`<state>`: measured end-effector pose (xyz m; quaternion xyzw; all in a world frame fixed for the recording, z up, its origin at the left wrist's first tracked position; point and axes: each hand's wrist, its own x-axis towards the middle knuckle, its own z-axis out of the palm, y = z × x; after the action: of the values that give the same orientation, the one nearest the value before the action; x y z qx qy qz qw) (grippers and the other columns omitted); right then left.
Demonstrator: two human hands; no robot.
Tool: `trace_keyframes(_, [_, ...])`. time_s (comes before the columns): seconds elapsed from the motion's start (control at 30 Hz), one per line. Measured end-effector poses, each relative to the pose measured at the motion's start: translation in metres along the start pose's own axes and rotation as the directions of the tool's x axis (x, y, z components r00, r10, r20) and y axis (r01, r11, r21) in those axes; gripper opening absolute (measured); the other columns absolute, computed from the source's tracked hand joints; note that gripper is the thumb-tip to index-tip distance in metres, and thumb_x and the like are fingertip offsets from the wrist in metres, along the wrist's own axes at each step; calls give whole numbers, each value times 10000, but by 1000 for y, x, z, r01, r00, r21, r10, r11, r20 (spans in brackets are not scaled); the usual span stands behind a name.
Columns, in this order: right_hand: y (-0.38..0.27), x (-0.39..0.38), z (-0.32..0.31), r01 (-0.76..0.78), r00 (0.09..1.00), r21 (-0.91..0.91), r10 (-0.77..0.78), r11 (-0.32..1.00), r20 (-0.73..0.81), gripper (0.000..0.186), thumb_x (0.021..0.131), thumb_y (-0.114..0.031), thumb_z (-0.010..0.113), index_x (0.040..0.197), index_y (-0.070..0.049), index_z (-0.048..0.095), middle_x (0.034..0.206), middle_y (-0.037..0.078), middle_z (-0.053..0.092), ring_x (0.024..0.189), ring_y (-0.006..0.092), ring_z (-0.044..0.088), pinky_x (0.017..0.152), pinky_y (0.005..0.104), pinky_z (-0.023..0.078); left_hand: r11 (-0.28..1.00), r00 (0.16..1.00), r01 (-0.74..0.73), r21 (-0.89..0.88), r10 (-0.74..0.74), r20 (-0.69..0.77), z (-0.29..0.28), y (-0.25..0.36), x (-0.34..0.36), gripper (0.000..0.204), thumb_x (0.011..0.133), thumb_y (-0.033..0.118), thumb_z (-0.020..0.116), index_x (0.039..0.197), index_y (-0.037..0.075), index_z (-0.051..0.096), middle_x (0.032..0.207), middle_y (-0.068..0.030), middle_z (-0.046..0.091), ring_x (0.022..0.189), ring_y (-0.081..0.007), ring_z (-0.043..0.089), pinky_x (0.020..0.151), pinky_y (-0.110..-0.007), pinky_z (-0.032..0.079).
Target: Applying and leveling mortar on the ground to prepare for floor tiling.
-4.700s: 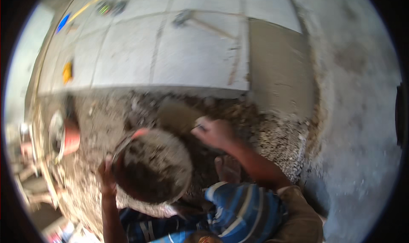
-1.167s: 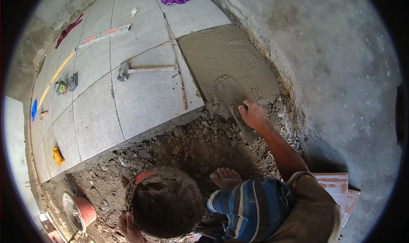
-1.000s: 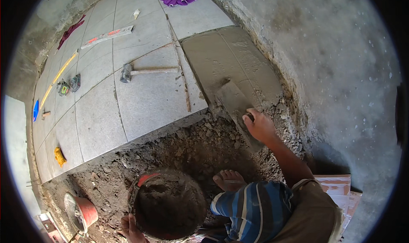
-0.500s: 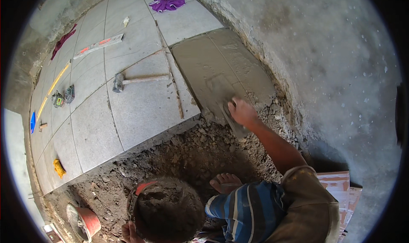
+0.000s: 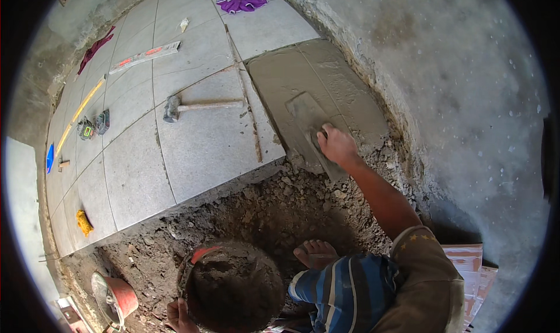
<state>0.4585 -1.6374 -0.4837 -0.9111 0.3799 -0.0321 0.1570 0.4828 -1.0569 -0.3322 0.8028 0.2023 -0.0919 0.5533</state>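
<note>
My right hand (image 5: pixel 338 144) is closed round the handle of a long flat plastering float (image 5: pixel 310 116). The float lies on a bed of wet grey mortar (image 5: pixel 286 70), and its near end reaches over the rubble at the bed's edge. Grooves run across the smoothed mortar. At the bottom, my left hand (image 5: pixel 182 316) grips the rim of a round bucket (image 5: pixel 195 274) with dark mortar inside. Beside the mortar, a thin wooden stick (image 5: pixel 248 105) lies on the tiles, and a mallet (image 5: pixel 201 105) rests left of it.
Grey floor tiles (image 5: pixel 204 152) spread to the left, holding a spirit level (image 5: pixel 146 56), a yellow stick (image 5: pixel 79 114), a tape measure (image 5: pixel 86 130) and a purple cloth (image 5: pixel 240 3). A concrete wall (image 5: pixel 461 88) rises at right. Loose rubble (image 5: pixel 256 210) lies nearer, with a red bucket (image 5: pixel 121 298) at lower left.
The view has shifted slightly, so the scene sits further right. The float, blurred before, now shows sharply on the mortar in my right hand. My left hand stays at the bucket's rim.
</note>
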Motion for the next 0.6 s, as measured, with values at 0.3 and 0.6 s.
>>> trace_keyframes(0.3, [27, -136, -8, -16, 998, 133, 8, 991, 62, 485, 963, -421, 551, 1247, -32, 611, 920, 231, 703, 861, 423, 683, 781, 517, 539, 999, 999, 42, 10, -42, 30, -2, -3, 5, 158, 978, 215, 635, 862, 141, 557, 654, 69, 491, 547, -40, 405, 482, -215, 301])
trace_keyframes(0.6, [37, -101, -14, -73, 996, 190, 81, 979, -34, 480, 956, -403, 551, 1244, -23, 609, 1010, 245, 696, 921, 433, 677, 802, 515, 541, 1000, 1000, 3, -4, -3, 30, 0, 2, 6, 260, 974, 239, 647, 769, 150, 513, 636, 64, 458, 539, -44, 377, 475, -213, 277])
